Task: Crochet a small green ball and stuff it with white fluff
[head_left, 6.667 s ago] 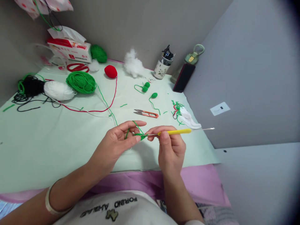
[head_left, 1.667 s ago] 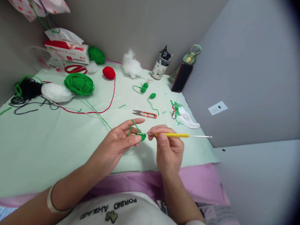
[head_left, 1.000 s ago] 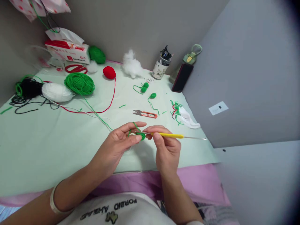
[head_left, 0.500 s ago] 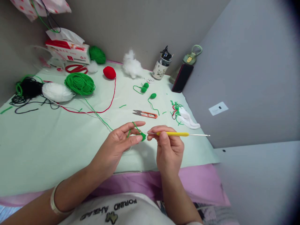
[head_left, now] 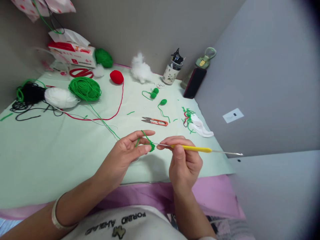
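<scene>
Between thumb and fingers, my left hand point(head_left: 127, 150) pinches a small green crochet piece point(head_left: 152, 146). Green yarn point(head_left: 108, 126) loops over its raised index finger and trails back to a green yarn ball point(head_left: 85, 89). My right hand point(head_left: 186, 163) is closed round a crochet hook point(head_left: 197, 148) with a yellow handle. The hook's thin left end meets the green piece; its other metal end sticks out to the right. Just beyond both hands lies a pair of orange thread snips point(head_left: 155, 121), blades pointing left.
White yarn point(head_left: 61, 98), black yarn point(head_left: 32, 94) and a red yarn ball point(head_left: 116, 77) lie left. Stuffing point(head_left: 141, 68), a pen jar point(head_left: 172, 71) and a phone point(head_left: 195, 83) stand along the back. Small green crocheted balls point(head_left: 154, 93) and yarn scraps point(head_left: 188, 116) lie beyond my hands.
My right hand has shifted a little right and down with the crochet hook, which now slants down more to the right. My left hand stays nearly still with the green piece.
</scene>
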Demonstrator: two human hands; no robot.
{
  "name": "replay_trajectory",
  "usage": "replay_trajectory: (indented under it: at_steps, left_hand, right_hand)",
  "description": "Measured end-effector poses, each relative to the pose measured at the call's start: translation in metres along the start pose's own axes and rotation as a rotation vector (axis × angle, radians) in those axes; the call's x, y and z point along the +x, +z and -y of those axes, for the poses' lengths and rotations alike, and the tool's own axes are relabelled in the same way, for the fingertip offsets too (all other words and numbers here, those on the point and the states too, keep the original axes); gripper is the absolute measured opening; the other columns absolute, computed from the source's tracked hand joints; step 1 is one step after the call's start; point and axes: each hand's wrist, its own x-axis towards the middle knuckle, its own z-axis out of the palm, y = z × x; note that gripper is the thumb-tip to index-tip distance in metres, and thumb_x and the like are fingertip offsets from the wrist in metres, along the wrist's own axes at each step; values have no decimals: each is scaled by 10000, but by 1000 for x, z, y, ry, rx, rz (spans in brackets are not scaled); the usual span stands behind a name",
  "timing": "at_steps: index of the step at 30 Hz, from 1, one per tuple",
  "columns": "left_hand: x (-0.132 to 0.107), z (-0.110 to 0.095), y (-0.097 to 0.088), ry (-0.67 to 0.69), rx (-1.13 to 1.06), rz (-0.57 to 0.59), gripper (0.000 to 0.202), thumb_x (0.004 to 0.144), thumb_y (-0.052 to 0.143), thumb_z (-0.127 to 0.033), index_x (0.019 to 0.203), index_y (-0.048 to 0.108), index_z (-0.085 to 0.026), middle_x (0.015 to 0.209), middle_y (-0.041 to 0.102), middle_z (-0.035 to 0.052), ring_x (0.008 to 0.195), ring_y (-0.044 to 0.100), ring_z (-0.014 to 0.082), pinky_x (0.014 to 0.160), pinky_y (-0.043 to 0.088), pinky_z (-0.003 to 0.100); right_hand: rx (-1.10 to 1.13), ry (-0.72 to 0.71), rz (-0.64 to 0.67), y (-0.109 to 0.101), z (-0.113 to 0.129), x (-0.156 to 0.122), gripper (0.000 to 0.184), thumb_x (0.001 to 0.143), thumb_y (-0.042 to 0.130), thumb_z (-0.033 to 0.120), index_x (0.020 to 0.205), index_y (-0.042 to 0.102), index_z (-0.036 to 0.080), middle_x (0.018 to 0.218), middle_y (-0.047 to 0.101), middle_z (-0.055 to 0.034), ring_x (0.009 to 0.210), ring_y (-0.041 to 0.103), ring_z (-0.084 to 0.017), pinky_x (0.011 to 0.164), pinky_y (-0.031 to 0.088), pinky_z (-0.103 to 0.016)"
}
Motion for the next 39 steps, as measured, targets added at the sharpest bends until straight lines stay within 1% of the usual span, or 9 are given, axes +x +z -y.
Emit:
replay_trajectory:
  at_steps: [3,6,14,22,25,30,34,37,39]
  left_hand:
    - [0,0,0,0,0,-8,345,833,824,-304,1172,763,-315,859,632,-35,844,516,124,806,379,264]
    - [0,0,-1,3,4,-17,336,828,828,-310,1159,767,-310,859,628,-33,846,523,127,813,386,269]
    - [0,0,-1,13,17,13,324,835,822,-309,1155,767,-313,857,659,-28,866,545,137,847,402,268]
    - [-2,1,-3,10,50,19,352,837,824,-313,1181,758,-330,875,630,-28,839,539,132,821,412,255]
    - [-1,2,-3,11,56,24,385,830,835,-316,1205,748,-324,879,629,-23,831,537,131,816,414,254]
    - [-1,3,-2,36,62,15,424,825,844,-314,1234,733,-330,873,635,-27,843,556,127,819,423,249]
    - [-1,3,-2,35,75,-2,513,832,834,-296,1322,689,-335,862,653,-23,851,571,138,818,434,255]
    - [-1,3,-2,41,66,-14,621,817,832,-237,1399,638,-330,852,668,-21,850,594,151,819,447,267]
    - [-1,3,-1,49,40,-10,685,800,836,-194,1433,609,-328,833,672,-30,837,605,148,825,452,267]
  right_hand:
    - [-4,15,6,-1,0,0,211,1035,556,235,993,763,230,878,712,-29,813,704,-167,683,607,-333]
    - [-12,19,7,-1,0,-1,217,1038,549,233,993,760,225,877,710,-27,794,704,-161,685,605,-335]
    - [-24,40,39,-2,1,0,207,1035,552,236,977,750,222,857,711,-23,783,695,-160,698,580,-328]
    - [54,208,39,-7,0,2,202,1023,580,312,926,727,213,854,707,-26,765,692,-158,699,597,-322]
    - [106,239,34,-8,-1,2,202,1020,587,314,919,729,211,861,707,-22,756,690,-149,698,600,-311]
    - [73,198,40,-7,-1,0,196,1027,577,277,940,741,213,871,708,-20,764,692,-140,711,580,-299]
    - [-5,141,53,-5,1,1,204,1032,558,273,942,734,222,851,702,-23,744,684,-155,699,575,-324]
    - [-100,88,81,-5,1,0,202,1022,568,258,933,748,239,835,701,-28,758,674,-171,681,575,-334]
    - [-231,4,128,-6,-2,-4,180,997,604,215,996,775,270,882,712,-39,806,680,-186,692,581,-344]
